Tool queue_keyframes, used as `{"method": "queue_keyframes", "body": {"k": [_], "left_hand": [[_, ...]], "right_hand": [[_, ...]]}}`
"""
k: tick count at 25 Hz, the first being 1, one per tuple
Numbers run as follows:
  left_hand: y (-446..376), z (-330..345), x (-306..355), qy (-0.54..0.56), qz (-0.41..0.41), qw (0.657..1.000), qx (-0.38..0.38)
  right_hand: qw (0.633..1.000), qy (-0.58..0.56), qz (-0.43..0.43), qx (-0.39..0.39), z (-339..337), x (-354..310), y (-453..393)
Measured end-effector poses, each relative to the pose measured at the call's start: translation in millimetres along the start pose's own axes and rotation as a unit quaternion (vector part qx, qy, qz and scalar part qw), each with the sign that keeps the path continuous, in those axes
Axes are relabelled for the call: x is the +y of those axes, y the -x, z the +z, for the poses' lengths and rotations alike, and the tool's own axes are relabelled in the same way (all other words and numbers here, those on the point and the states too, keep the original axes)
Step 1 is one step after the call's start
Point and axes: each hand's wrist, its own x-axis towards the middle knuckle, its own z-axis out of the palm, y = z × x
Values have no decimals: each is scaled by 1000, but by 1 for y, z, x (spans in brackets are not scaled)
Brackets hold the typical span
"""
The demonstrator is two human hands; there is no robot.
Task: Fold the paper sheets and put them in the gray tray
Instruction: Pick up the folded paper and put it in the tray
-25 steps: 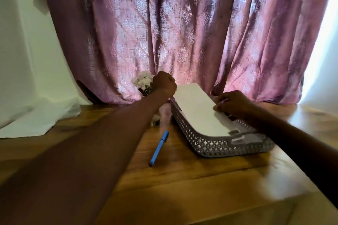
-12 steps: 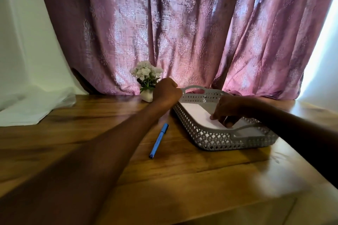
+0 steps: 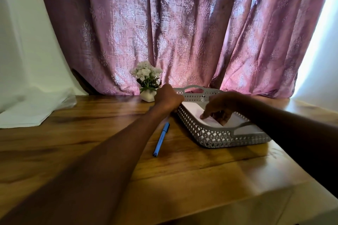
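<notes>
Blue pen [image 3: 161, 139] beside gray tray [image 3: 215, 138]

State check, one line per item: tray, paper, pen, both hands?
gray tray: upright on the table, holds paper.
paper: lying flat inside tray.
blue pen: capped, flat on table, beside tray.
left hand: curled at tray's left rim.
right hand: fingertips pressing paper.

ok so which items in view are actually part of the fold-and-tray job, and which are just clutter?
Part of the job:
- gray perforated plastic tray
- white folded paper lying in it
- left hand, at the tray's rim
- right hand, fingers on the paper

Lying about:
- blue pen
- small white pot of white flowers
- white cloth
</notes>
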Motion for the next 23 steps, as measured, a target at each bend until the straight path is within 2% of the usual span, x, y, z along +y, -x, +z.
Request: {"method": "queue_keyframes", "body": {"k": [4,6,7,9,11,14,18,21,23], "left_hand": [[-3,0,-4,-16,18,1000,7],[-3,-7,-6,-18,35,999,37],[-2,-13,-7,-30,49,996,66],[0,-28,-10,-53,83,988,117],[3,-46,-13,-37,128,983,122],[15,-77,-16,-15,183,976,114],[39,-141,-68,-166,221,955,105],[62,-186,-130,-280,164,945,28],[65,-196,-150,-339,81,936,-53]], "right_hand": [[998,50,-22,25,3,-1,3],[971,169,-90,143,3,-2,15],[938,221,-140,229,4,-5,24],[889,207,-209,351,8,-20,47],[867,150,-264,394,20,-39,71],[868,96,-309,376,52,-62,99],[889,45,-307,337,89,-79,99],[902,45,-300,307,103,-96,79],[906,67,-290,300,105,-107,63]]}}
